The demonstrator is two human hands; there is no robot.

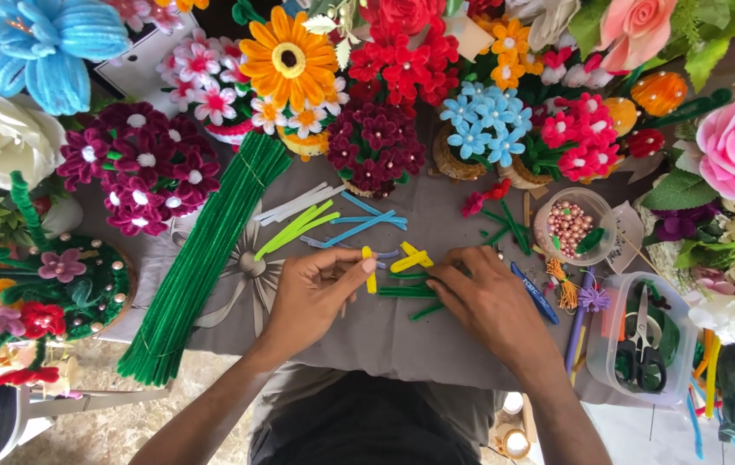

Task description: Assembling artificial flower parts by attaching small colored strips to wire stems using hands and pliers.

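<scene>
- Pinching a short yellow pipe cleaner piece [370, 269] upright between thumb and forefinger, the left hand [316, 293] hangs just over the grey-clothed counter [385, 336].
- Resting narrow, fingers down, the right hand [488, 301] touches a second bent yellow piece [411, 258] and the short green stems [406, 292].
- Best, I'd judge, to keep the grip near the tip and the pieces close together.
- Nearby lie a long green pipe cleaner bundle [199, 267], a bead cup [573, 226] and a tub with scissors [641, 340].
</scene>
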